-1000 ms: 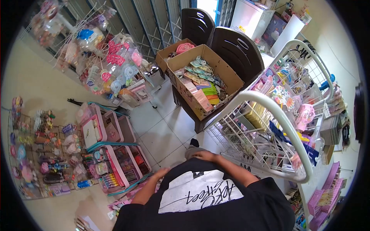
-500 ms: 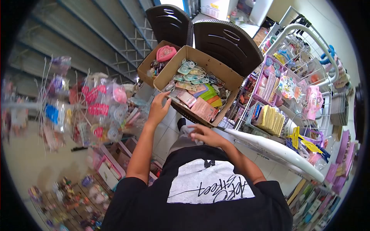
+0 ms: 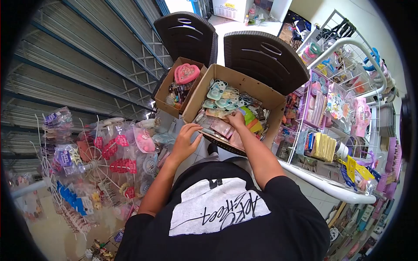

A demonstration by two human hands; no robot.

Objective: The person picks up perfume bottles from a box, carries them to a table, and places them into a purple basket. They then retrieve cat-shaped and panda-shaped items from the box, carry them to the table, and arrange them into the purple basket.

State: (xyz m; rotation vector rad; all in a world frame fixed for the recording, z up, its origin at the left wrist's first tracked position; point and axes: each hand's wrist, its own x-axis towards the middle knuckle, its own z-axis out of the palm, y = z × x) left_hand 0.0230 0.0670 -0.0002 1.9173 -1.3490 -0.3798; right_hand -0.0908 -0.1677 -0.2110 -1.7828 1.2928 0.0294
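A cardboard box [image 3: 199, 96] stands in front of me, filled with flat packets. On top lie several teal-and-white patterned cards [image 3: 224, 103]. Toward the near side are pink packets [image 3: 222, 128], and green and yellow ones [image 3: 251, 119] lie to the right. My right hand [image 3: 236, 119] is inside the box over the middle of the pile, fingers curled down and closed among the packets; whatever they grip is hidden. At the box's near left edge, my left hand [image 3: 187, 140] is open with fingers stretched out toward the rim, holding nothing that I can see.
A smaller box [image 3: 167, 102] with a pink heart-shaped case [image 3: 187, 74] adjoins on the left. Two dark chairs [image 3: 259, 58] stand behind. A white wire rack [image 3: 326, 191] of goods flanks the right; hanging packets [image 3: 122, 148] crowd the left beside a metal shutter [image 3: 78, 61].
My right hand has moved from near my waist forward into the box, onto the packets. My left hand stays by the near left rim. The view has shifted, with the box lower.
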